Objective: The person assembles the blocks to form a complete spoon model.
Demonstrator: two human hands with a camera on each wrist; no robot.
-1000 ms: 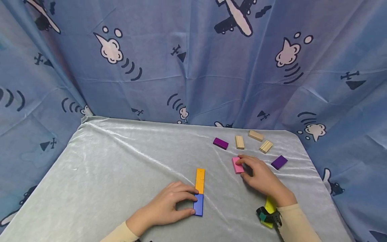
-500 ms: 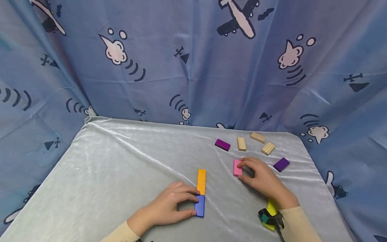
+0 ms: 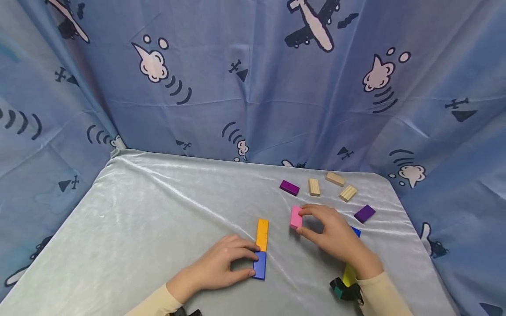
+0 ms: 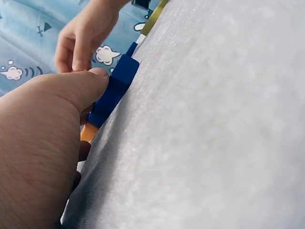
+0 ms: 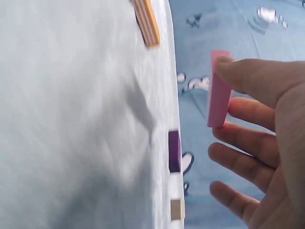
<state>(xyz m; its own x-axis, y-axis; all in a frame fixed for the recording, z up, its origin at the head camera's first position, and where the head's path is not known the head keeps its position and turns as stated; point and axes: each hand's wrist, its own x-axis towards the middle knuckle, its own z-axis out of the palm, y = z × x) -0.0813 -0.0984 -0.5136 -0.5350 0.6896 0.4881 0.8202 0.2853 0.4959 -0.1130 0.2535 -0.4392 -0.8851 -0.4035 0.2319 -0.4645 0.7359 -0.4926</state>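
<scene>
My right hand [image 3: 336, 235] pinches a pink block [image 3: 296, 217] between thumb and fingers. In the right wrist view that pink block [image 5: 219, 90] is lifted off the cloth, the thumb on its near face. My left hand [image 3: 221, 265] grips a blue block [image 3: 259, 266] with the thumb at its near end and fingertips at its far left side. An orange block [image 3: 262, 235] lies end to end with this blue block, in one line. The left wrist view has the thumb pressed on the blue block [image 4: 114, 88]; the other fingers are mostly hidden behind the hand.
Beyond the right hand lie a magenta block [image 3: 290, 188], a purple block [image 3: 365, 213] and plain wooden blocks [image 3: 314, 187]. A yellow-green block [image 3: 349, 275] and another blue block [image 3: 356, 231] are partly covered by the right arm. A patterned curtain [image 3: 197, 79] hangs behind the grey cloth-covered table [image 3: 166, 210].
My right hand has taken the pink block up and moved it left, toward the orange block. This uncovers part of a blue block by the right arm. The left hand stays in place.
</scene>
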